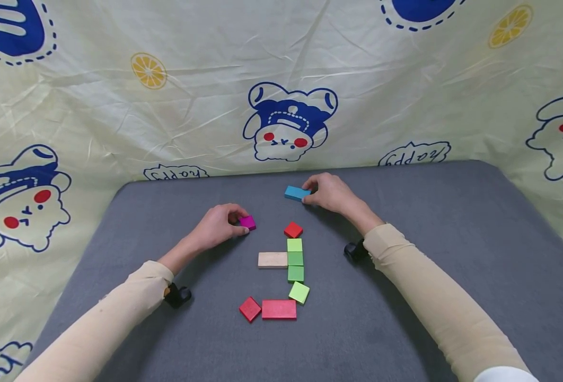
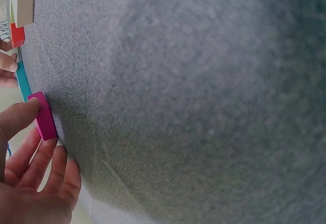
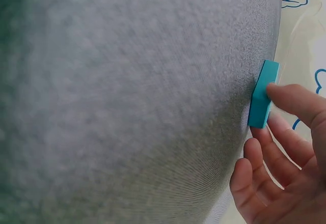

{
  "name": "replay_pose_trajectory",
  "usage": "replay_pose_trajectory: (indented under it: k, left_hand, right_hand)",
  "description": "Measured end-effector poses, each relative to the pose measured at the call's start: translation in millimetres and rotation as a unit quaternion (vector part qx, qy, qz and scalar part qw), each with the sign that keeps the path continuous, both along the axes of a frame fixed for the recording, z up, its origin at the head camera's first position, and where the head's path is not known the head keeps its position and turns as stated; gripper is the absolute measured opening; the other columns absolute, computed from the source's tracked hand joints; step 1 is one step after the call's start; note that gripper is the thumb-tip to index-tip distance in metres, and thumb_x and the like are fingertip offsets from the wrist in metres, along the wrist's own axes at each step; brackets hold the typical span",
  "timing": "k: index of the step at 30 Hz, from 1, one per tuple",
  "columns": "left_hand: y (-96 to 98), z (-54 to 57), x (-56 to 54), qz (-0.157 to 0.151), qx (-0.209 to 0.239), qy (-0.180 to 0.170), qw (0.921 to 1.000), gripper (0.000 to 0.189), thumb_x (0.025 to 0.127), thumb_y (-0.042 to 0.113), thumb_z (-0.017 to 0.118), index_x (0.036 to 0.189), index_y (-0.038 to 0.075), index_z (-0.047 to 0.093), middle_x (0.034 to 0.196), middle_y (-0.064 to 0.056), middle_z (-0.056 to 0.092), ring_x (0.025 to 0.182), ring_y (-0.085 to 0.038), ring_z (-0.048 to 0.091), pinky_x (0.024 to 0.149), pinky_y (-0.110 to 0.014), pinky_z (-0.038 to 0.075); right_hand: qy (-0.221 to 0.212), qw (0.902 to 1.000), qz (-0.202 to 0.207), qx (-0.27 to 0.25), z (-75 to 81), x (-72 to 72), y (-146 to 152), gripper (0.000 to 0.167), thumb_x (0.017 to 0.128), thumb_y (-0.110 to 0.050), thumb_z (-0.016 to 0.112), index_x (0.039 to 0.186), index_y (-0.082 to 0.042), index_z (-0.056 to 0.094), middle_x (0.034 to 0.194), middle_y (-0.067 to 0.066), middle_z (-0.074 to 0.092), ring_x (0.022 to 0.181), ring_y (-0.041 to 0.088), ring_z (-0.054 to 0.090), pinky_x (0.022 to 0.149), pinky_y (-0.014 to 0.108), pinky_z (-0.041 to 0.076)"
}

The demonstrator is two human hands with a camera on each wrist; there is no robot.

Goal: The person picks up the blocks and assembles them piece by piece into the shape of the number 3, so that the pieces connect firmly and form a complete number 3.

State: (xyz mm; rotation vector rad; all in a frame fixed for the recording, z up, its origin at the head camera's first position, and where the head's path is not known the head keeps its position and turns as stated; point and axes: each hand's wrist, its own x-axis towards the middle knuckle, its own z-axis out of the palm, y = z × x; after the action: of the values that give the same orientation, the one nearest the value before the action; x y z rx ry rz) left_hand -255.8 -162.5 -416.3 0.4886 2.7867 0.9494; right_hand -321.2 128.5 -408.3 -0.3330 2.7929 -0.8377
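Observation:
My left hand (image 1: pixel 216 227) pinches a magenta block (image 1: pixel 248 223) between thumb and fingers, left of the block row. In the left wrist view the thumb lies on one face of this magenta block (image 2: pixel 44 116). Farther back on the table, my right hand (image 1: pixel 330 194) holds a long blue block (image 1: pixel 297 193) by its right end. The right wrist view shows the thumb against the blue block (image 3: pixel 263 95) and fingertips at its lower end. Just in front of the blue block lies a red block (image 1: pixel 293 229), turned cornerwise.
A column of green blocks (image 1: pixel 296 259) runs toward me from the red block. A pale wooden block (image 1: pixel 272 260) lies against its left side. Nearer are a tilted light green block (image 1: pixel 299 293), a long red block (image 1: pixel 279 310) and a turned red block (image 1: pixel 250 309). A patterned curtain (image 1: pixel 205 122) hangs behind the grey table.

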Motion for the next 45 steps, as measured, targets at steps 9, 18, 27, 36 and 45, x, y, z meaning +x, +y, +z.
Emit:
replay_pose_trajectory:
  k: [9,18,27,36,45]
  left_hand:
    - [-0.4,1.5,0.3,0.002,0.000,-0.006,1.0000,0.030,0.085,0.014,0.077,0.113,0.006,0.069,0.100,-0.008,0.065,0.092,-0.023,0.057,0.078,-0.037,0.046]
    - [0.3,0.5,-0.5,0.003,0.001,-0.002,1.0000,0.031,0.084,0.015,0.077,0.113,0.006,0.069,0.100,-0.008,0.065,0.091,-0.023,0.058,0.076,-0.037,0.046]
    - [1.3,2.1,1.2,0.005,0.004,-0.008,0.9999,0.031,0.085,0.014,0.076,0.114,0.006,0.068,0.101,-0.008,0.065,0.092,-0.024,0.057,0.077,-0.037,0.046]
    - [0.9,2.2,1.9,0.007,0.002,-0.009,0.9999,0.032,0.086,0.014,0.075,0.116,0.006,0.068,0.104,-0.009,0.064,0.095,-0.025,0.057,0.080,-0.039,0.047]
    - [1.1,2.4,2.9,0.009,0.003,-0.010,0.9999,0.032,0.086,0.014,0.075,0.116,0.006,0.068,0.104,-0.009,0.064,0.095,-0.025,0.056,0.080,-0.039,0.047]
  right_hand:
    - [0.012,0.9998,0.010,0.013,0.2,-2.6,-2,0.037,0.087,-0.028,0.075,0.117,-0.008,0.068,0.105,0.009,0.064,0.086,0.023,0.056,0.074,0.035,0.046]
    - [0.043,0.9985,0.015,0.029,-2.5,-4.3,-3,0.034,0.084,-0.027,0.075,0.110,-0.007,0.071,0.099,0.007,0.067,0.081,0.021,0.057,0.071,0.035,0.045]
    - [0.031,0.9987,0.036,0.019,-0.3,3.6,-9,0.033,0.083,-0.026,0.075,0.111,-0.008,0.071,0.104,0.008,0.068,0.088,0.022,0.058,0.078,0.037,0.046]
    - [0.029,0.9970,0.071,0.011,2.4,12.0,-20,0.031,0.083,-0.026,0.075,0.110,-0.011,0.071,0.103,0.006,0.067,0.090,0.022,0.057,0.078,0.036,0.048]
    - [0.017,0.9950,0.098,0.012,5.5,20.5,-33,0.028,0.083,-0.026,0.074,0.108,-0.013,0.072,0.103,0.004,0.065,0.091,0.021,0.057,0.077,0.035,0.048]
